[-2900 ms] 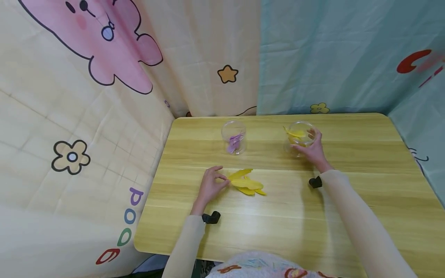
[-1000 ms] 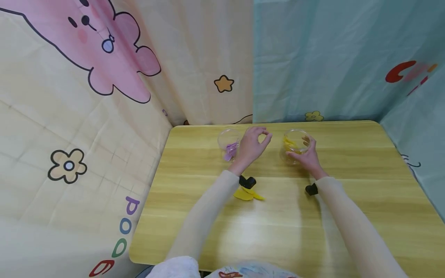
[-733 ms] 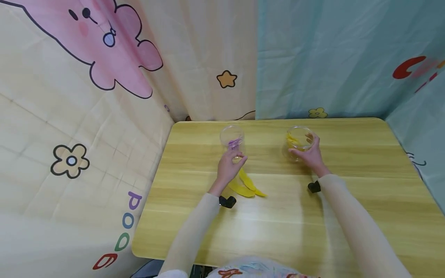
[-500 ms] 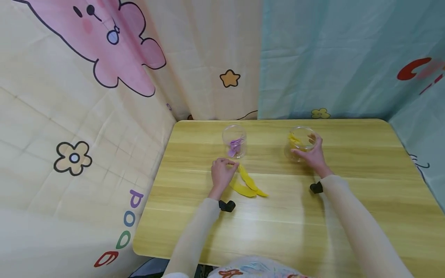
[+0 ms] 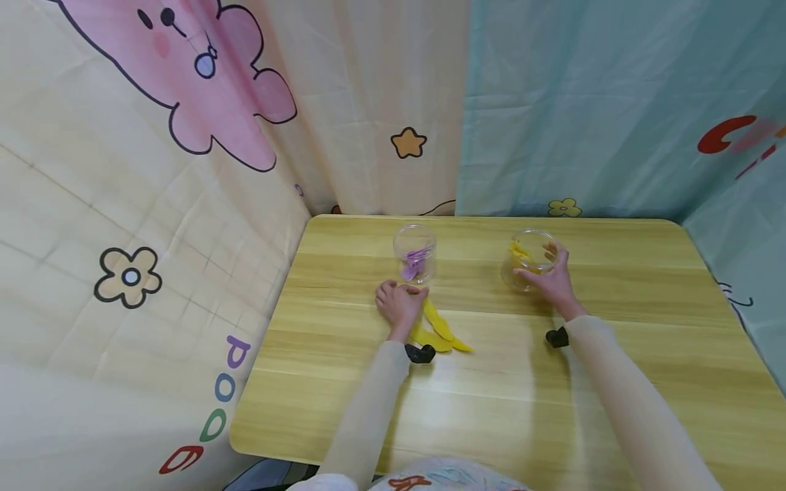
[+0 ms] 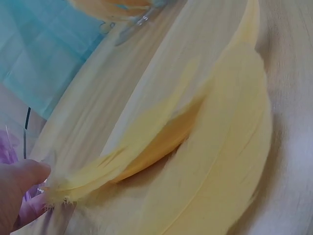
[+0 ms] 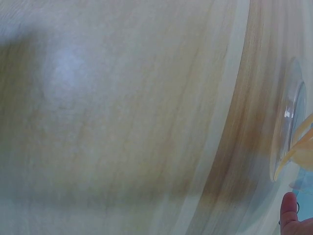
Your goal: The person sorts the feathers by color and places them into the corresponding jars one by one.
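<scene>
My left hand pinches the quill end of a yellow feather between thumb and finger, just in front of the left cup. Another broad yellow feather lies on the table beside it in the left wrist view, its tip running towards the right. With fingers and thumb spread around the rim, my right hand holds a clear plastic cup upright on the table. Inside that cup are yellow feathers, partly hidden by the wall. The right thumb shows at the edge of the right wrist view.
A second clear cup with purple feathers in it stands at the back left, close beyond my left hand. The wooden table meets printed curtains at its back and left sides.
A second ago my left hand was over by the right cup. It came back to the yellow feathers and now pinches one; fewer lie on the table than before. The right hand keeps its hold.
</scene>
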`<state>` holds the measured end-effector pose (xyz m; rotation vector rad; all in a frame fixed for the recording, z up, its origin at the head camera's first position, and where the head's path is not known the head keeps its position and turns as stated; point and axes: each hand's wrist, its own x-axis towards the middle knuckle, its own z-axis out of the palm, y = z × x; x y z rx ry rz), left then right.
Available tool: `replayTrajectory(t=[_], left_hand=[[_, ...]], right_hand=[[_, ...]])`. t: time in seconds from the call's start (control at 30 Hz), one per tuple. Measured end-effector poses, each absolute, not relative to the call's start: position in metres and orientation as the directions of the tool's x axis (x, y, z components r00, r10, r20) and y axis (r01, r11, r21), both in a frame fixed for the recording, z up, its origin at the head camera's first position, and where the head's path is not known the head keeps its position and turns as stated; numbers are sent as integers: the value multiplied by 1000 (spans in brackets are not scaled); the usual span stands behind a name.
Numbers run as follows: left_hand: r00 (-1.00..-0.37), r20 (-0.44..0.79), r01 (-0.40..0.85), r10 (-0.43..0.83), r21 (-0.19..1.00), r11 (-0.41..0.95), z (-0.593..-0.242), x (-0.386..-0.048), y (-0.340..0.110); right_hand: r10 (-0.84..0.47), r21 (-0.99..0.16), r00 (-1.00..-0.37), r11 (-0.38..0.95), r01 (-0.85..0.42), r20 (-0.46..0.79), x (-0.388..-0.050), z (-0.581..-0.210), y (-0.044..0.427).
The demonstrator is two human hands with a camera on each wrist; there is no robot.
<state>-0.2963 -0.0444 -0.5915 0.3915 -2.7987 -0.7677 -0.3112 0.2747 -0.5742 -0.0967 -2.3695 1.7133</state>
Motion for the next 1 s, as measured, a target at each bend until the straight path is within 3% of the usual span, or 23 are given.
replayTrajectory(t=[0.27,0.47,0.63,0.8,0.9,1.0], left_hand=[[-938,145,-182,-316,570,801,-592,-294,-48],[-937,73,-163,-342,775,611,-568,-283,-51],[-926,146,58,-347,966,251,-523,-271,-29],[-920,227,252,-319,967,-39,-477,-279,17],[-894,263,315,-362,945,-91,-457,-297,51],[-834,334,384,-439,923,-28,-446,-317,84]], right_hand=[[175,-947,-976,314,-69,129,-309,-576,275],[167,-948,-979,313,-62,120,-310,-574,276],[174,-946,-977,318,-65,126,-312,-569,278],[171,-946,-976,315,-78,138,-315,-565,279],[171,-948,-976,307,-78,135,-314,-567,278],[174,-951,-977,301,-70,127,-310,-572,275]])
